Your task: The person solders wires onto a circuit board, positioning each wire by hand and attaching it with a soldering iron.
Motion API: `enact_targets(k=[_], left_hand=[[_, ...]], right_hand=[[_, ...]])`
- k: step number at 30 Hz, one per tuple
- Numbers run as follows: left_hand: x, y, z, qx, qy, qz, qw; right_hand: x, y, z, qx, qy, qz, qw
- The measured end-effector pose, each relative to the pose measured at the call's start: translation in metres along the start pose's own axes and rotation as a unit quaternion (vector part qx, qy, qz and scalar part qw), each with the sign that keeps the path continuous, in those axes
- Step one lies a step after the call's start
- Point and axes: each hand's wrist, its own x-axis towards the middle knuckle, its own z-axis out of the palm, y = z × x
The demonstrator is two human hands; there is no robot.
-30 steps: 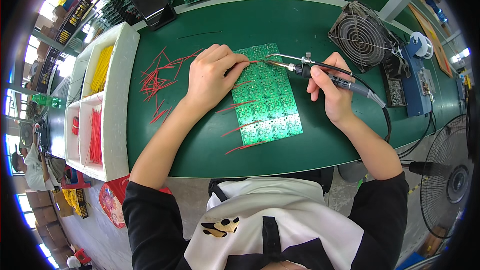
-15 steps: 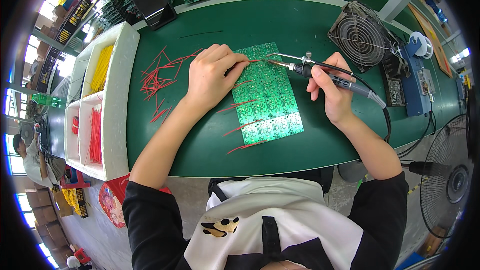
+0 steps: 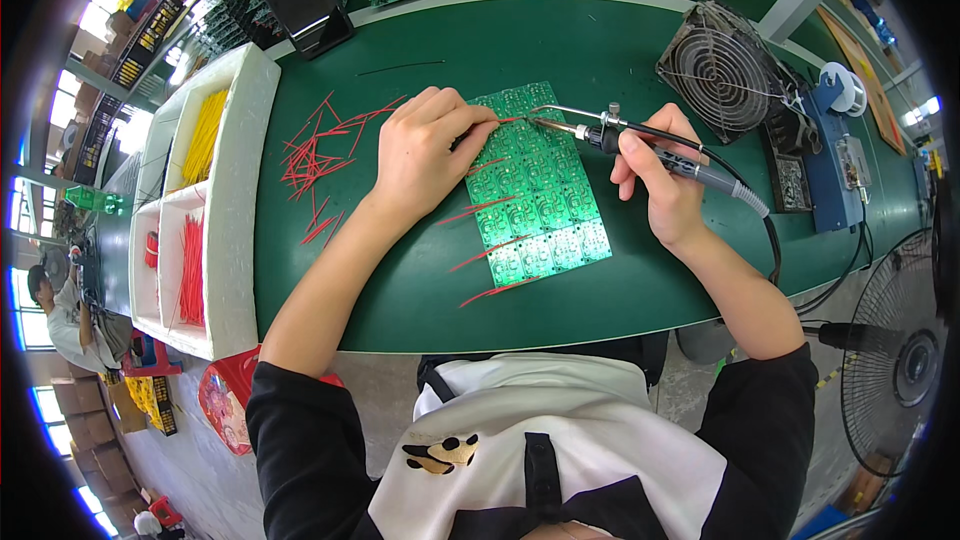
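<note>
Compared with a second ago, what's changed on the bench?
The green circuit board has turned slightly, its near end swinging right; the red wires at its left edge shifted with it. No new grip or release: the left hand still pinches a red wire, the right hand still holds the soldering iron.

Black elbow-length sleeves (image 3: pixel 310 435) flank a white top (image 3: pixel 630 445) with a black-and-gold panda motif (image 3: pixel 437 455).
</note>
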Motion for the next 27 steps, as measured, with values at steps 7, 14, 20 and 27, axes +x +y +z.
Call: enact_targets(k=[7, 14, 20, 27], left_hand=[[-0.0004, -0.0001, 0.0011, 0.002, 0.002, 0.0, 1.0], [-0.0016, -0.0011, 0.0009, 0.014, -0.002, 0.006, 1.0], [-0.0004, 0.0001, -0.0002, 0.0, -0.001, 0.002, 1.0], [-0.0035, -0.0019, 0.0005, 0.005, 0.018, 0.002, 1.0]], right_hand=[[0.0004, 0.0, -0.0001, -0.003, 0.001, -0.005, 1.0], [0.0001, 0.0029, -0.001, 0.008, 0.012, -0.023, 1.0], [0.0007, 0.0017, -0.003, 0.007, 0.016, -0.032, 0.999], [0.0044, 0.0018, -0.0063, 0.017, 0.034, -0.038, 0.999]])
